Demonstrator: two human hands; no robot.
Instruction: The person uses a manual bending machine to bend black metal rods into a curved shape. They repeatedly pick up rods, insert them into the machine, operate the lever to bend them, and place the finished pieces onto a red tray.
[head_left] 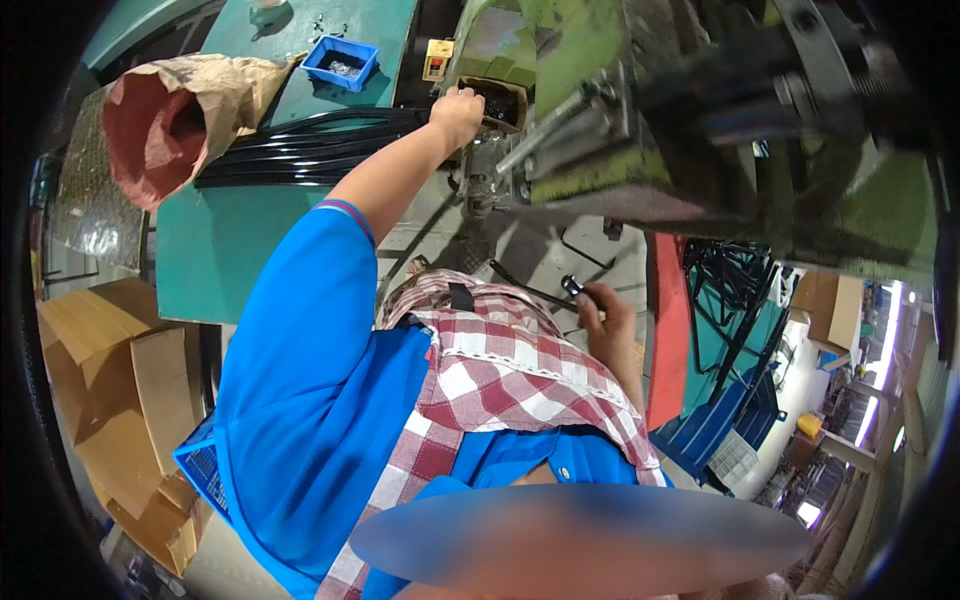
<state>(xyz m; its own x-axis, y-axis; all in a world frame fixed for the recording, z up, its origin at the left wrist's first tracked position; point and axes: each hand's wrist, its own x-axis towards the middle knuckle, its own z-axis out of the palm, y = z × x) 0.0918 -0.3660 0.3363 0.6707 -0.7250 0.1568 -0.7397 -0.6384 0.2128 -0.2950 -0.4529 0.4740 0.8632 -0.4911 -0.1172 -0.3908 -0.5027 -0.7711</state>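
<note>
My left arm stretches forward to a small open cardboard box (pixel 508 104) with dark small parts inside, at the edge of a green machine (pixel 590 185). My left hand (pixel 458 115) is at the box's left side with its fingers curled; what they hold, if anything, is hidden. Close to my body on the right, my right hand (pixel 608 322) is closed around a black tube (pixel 540 290). A shiny dark rounded end shows by its thumb and fingers. The tube slants up and left in front of my checked apron (pixel 530 350).
Black tubes (pixel 310 150) lie bundled on a green table (pixel 225 250), partly in a paper sack (pixel 155 130). Beyond is a blue tray (pixel 342 62) of small metal parts. Cardboard boxes (pixel 110 370) stand left; a red panel (pixel 665 330) and black frames (pixel 725 290) stand right.
</note>
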